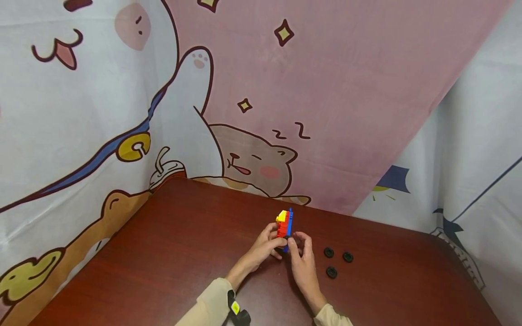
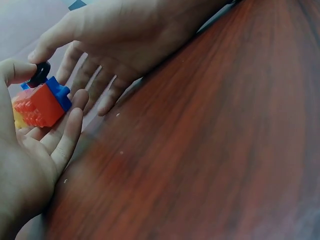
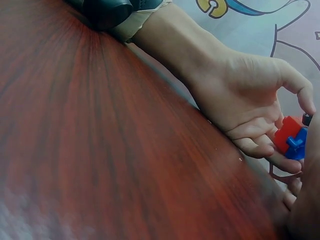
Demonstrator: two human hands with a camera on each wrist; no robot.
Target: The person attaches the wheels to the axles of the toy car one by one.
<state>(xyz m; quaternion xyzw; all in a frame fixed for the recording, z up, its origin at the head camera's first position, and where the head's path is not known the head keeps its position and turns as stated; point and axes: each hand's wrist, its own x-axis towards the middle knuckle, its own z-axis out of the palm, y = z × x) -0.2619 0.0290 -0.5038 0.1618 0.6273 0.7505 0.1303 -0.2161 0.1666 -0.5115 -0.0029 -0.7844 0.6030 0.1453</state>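
My left hand [image 1: 258, 249] grips the toy-brick build [image 1: 282, 229]; right hand [image 1: 303, 268], fingers mostly straight, thumbs a black wheel [image 2: 39, 75] on its side. Probably wheel fitting; next needs square pressure. Spare wheels [image 1: 331, 272] right of build.

Red, blue, yellow brick toy [image 1: 285, 225]

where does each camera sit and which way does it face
Head: on the head, facing forward and down at the table, brick toy and black wheels; left hand, right hand, sleeves show.
Left wrist: worn there, facing the brick toy; left hand at left, right hand above.
Right wrist: worn there, facing across the table; right hand cropped at right, left hand beyond.
Both wrist views share the brick toy.
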